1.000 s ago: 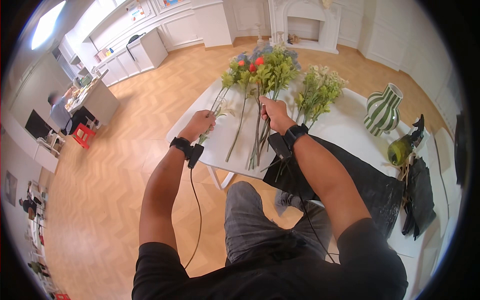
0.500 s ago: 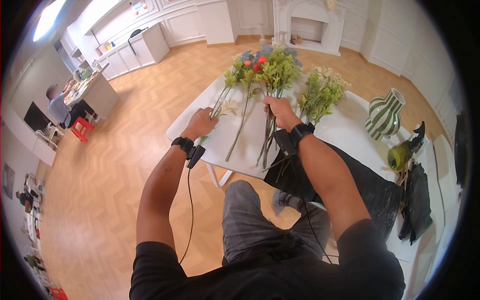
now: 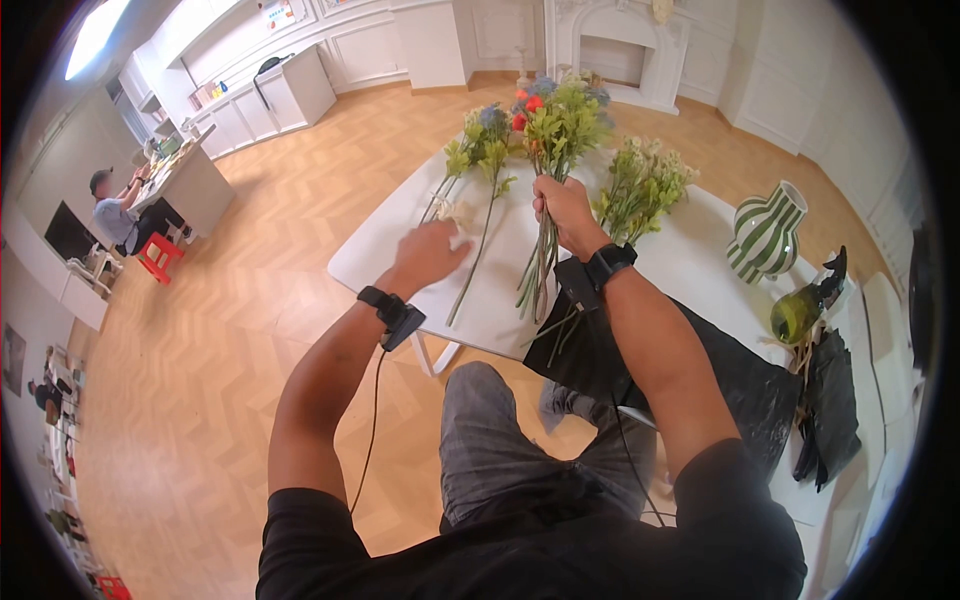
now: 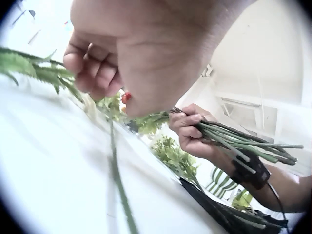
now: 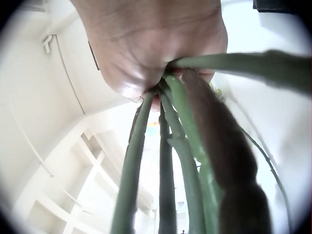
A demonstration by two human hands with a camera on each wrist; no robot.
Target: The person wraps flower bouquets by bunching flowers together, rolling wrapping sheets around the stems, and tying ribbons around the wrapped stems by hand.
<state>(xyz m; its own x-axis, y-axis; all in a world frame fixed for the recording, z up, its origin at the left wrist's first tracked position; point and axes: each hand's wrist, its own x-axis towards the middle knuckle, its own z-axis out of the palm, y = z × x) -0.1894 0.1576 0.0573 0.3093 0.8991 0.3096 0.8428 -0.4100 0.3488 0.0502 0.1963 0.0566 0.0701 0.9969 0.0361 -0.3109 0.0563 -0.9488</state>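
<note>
Flowers (image 3: 566, 108) seem light, so our right hand (image 3: 570, 212) grips their stiff-looking stems (image 3: 543, 255) on the leaves' near side, while our relaxed left hand (image 3: 430, 255) holds nothing.

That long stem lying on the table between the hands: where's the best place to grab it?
The stem is probably best pinched at its bare middle, from above and its left side, with the left hand. It is thin and leafless there, while leaves crowd its far end. The right hand already grips a bunch.
</note>
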